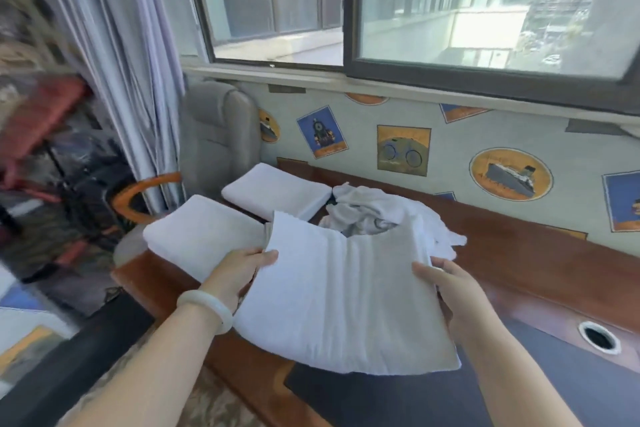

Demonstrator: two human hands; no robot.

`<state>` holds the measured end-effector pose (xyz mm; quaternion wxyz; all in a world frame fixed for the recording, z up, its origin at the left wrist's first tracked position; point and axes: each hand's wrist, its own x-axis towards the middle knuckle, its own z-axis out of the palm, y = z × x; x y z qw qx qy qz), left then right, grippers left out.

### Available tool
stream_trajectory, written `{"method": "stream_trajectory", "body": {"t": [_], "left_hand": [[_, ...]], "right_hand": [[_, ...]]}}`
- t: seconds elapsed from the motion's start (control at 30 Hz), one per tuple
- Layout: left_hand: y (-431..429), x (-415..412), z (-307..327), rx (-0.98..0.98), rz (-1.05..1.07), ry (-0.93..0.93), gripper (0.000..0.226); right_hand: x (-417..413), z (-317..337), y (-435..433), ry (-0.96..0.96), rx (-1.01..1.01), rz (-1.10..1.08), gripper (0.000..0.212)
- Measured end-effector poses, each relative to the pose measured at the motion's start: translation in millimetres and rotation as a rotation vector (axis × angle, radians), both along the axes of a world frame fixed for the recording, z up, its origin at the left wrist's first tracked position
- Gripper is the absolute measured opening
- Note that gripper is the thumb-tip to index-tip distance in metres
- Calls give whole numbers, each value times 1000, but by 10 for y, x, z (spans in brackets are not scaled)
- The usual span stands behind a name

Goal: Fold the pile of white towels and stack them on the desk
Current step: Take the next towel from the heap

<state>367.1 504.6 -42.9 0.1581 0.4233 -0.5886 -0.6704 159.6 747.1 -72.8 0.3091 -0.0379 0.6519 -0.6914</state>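
I hold a folded white towel (343, 295) above the wooden desk (540, 263), sagging between my hands. My left hand (239, 270) grips its left edge, thumb on top. My right hand (450, 288) grips its right edge, fingers underneath. One folded towel (197, 236) lies at the desk's left corner and another folded towel (273, 189) lies behind it. A crumpled pile of white towels (377, 210) sits behind the held towel, partly hidden by it.
A dark desk mat (571, 388) covers the near desk, with a round cable hole (598, 336) at the right. A grey chair back (221, 128) stands behind the desk's left end. Curtain (131, 55) and clutter fill the left side. The window wall runs along the back.
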Motion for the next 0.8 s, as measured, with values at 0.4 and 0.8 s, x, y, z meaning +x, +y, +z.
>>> {"method": "stream_trajectory", "body": {"t": [0.4, 0.8], "left_hand": [[-2078, 981, -114, 27, 1, -105, 23], [-3481, 975, 54, 4, -37, -201, 21]], "right_hand": [[1035, -347, -1959, -98, -54, 8, 26], [1047, -357, -3217, -189, -94, 9, 24]]}}
